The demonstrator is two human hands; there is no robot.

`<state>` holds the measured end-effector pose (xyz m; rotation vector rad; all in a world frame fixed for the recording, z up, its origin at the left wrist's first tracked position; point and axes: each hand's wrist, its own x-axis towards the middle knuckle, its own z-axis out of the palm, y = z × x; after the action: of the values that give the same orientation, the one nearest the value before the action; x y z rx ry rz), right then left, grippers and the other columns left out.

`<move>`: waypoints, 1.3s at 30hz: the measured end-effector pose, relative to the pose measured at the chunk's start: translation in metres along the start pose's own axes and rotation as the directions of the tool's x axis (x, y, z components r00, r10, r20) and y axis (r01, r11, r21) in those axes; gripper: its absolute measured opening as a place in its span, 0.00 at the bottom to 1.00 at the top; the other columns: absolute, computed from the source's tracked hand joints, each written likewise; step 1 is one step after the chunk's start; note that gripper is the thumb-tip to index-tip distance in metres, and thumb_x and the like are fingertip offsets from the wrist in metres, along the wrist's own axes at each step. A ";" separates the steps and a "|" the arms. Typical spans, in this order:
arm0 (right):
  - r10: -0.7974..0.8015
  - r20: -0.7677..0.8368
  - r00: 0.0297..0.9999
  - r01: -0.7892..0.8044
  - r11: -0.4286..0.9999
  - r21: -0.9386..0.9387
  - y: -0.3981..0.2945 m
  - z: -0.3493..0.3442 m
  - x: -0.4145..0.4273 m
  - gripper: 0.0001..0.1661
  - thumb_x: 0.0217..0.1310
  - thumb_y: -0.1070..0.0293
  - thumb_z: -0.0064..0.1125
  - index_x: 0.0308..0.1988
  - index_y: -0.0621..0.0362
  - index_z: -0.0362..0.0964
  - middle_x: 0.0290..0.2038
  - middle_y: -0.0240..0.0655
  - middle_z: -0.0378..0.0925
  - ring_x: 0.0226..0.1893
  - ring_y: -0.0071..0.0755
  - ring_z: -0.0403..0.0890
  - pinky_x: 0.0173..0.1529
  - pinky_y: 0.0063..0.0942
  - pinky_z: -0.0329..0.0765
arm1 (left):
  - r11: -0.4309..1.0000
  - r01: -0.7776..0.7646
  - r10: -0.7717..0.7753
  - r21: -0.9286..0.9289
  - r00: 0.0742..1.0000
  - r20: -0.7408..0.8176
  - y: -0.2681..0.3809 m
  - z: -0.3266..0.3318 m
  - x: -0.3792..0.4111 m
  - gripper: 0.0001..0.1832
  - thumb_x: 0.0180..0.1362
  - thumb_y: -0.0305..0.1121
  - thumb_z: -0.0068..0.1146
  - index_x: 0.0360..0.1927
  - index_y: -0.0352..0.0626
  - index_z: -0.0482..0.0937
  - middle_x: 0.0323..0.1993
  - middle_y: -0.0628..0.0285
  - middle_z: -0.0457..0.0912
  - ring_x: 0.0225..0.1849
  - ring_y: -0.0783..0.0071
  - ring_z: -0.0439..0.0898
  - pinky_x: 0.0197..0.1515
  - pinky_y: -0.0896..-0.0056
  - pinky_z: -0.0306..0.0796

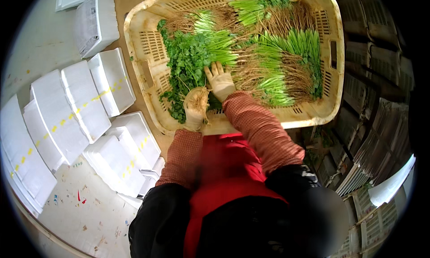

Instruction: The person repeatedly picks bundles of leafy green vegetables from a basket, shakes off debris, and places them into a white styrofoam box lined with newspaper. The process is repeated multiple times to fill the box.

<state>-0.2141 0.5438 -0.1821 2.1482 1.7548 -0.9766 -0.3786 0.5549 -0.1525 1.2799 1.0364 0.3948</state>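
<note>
A large, stained plastic crate stands before me, holding rows of leafy herb bunches with green stems and brown roots; the leaves look like coriander. My left hand, in a pale glove, is at the near left inside the crate. It grips a bunch of herbs by the root end, with the roots facing up; the rest of that bunch is mostly hidden. Beside it, my gloved right hand has its fingers spread, the tips touching the stems of a leafy row. Nothing shows in the right hand.
White foam boxes, some with yellow marks, are lined up to the left. Another foam box stands at the upper left. To the right are stacked crates and a pile of flat sheets. Scraps litter the floor at lower left.
</note>
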 end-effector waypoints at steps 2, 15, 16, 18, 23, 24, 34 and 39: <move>-0.014 -0.063 0.998 0.019 0.998 0.065 0.008 0.028 0.010 0.36 0.70 0.53 0.36 0.70 0.54 0.40 0.72 0.46 0.39 0.72 0.48 0.41 0.71 0.52 0.42 | 1.000 -0.004 0.005 0.006 0.999 -0.051 0.041 -0.005 0.010 0.10 0.63 0.26 0.52 0.47 0.36 0.74 0.42 0.57 0.79 0.41 0.70 0.79 0.35 0.78 0.76; -0.067 -0.006 0.998 0.067 0.989 0.132 0.012 0.013 0.006 0.37 0.69 0.50 0.36 0.70 0.53 0.39 0.72 0.43 0.39 0.72 0.48 0.38 0.72 0.52 0.39 | 0.722 -0.681 0.520 -0.120 0.649 -0.556 0.292 -0.140 -0.009 0.22 0.67 0.50 0.42 0.22 0.48 0.61 0.28 0.60 0.75 0.42 0.55 0.78 0.51 0.48 0.72; -0.026 -0.152 0.988 0.050 0.987 0.152 0.009 0.017 0.002 0.35 0.67 0.53 0.44 0.67 0.55 0.50 0.68 0.45 0.53 0.69 0.46 0.52 0.71 0.48 0.47 | 0.726 -0.681 0.549 -0.091 0.655 -0.520 0.299 -0.141 -0.011 0.21 0.67 0.50 0.42 0.23 0.48 0.62 0.29 0.60 0.75 0.44 0.54 0.78 0.52 0.48 0.72; 0.079 -0.254 0.964 0.050 0.883 0.467 0.020 0.021 0.000 0.31 0.65 0.56 0.49 0.64 0.55 0.57 0.62 0.45 0.63 0.63 0.45 0.62 0.68 0.44 0.56 | 0.780 -0.625 0.554 -0.031 0.713 -0.430 0.305 -0.130 -0.010 0.21 0.67 0.50 0.42 0.24 0.48 0.62 0.29 0.59 0.75 0.45 0.54 0.78 0.52 0.49 0.72; 0.423 -0.627 0.654 0.440 0.461 0.770 0.050 -0.076 -0.135 0.28 0.59 0.59 0.57 0.58 0.57 0.66 0.51 0.48 0.74 0.53 0.49 0.73 0.58 0.43 0.68 | 0.837 -0.512 0.487 -0.195 0.858 -0.162 0.301 -0.049 0.000 0.21 0.67 0.49 0.43 0.24 0.46 0.64 0.30 0.58 0.75 0.43 0.56 0.78 0.51 0.52 0.71; 0.379 -0.687 0.620 0.500 0.484 0.718 0.052 -0.101 -0.176 0.30 0.59 0.57 0.58 0.59 0.58 0.65 0.53 0.48 0.72 0.55 0.50 0.72 0.60 0.41 0.67 | 0.850 -0.484 0.469 -0.209 0.875 -0.117 0.302 -0.019 -0.004 0.20 0.68 0.48 0.43 0.25 0.45 0.64 0.30 0.58 0.75 0.42 0.56 0.78 0.51 0.52 0.71; 0.662 -0.674 0.328 0.212 0.643 0.736 0.076 -0.053 -0.483 0.59 0.43 0.55 0.70 0.67 0.65 0.46 0.62 0.54 0.58 0.65 0.54 0.58 0.66 0.46 0.56 | 0.978 -0.029 0.177 -0.208 0.647 0.742 0.263 0.300 -0.172 0.20 0.70 0.41 0.39 0.35 0.33 0.75 0.37 0.55 0.79 0.41 0.72 0.77 0.46 0.71 0.72; 0.913 -0.392 0.111 0.223 0.361 0.905 0.099 0.069 -0.638 0.60 0.41 0.59 0.72 0.67 0.65 0.45 0.60 0.56 0.63 0.61 0.54 0.65 0.64 0.41 0.63 | 0.982 -0.051 -0.149 0.183 0.388 0.910 0.219 0.451 -0.321 0.21 0.69 0.43 0.41 0.35 0.35 0.79 0.31 0.61 0.81 0.32 0.76 0.79 0.38 0.76 0.74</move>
<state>-0.1957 -0.0286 0.1236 4.2888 0.1119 -0.0521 -0.1192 0.1134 0.1503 1.3339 0.1006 -0.5000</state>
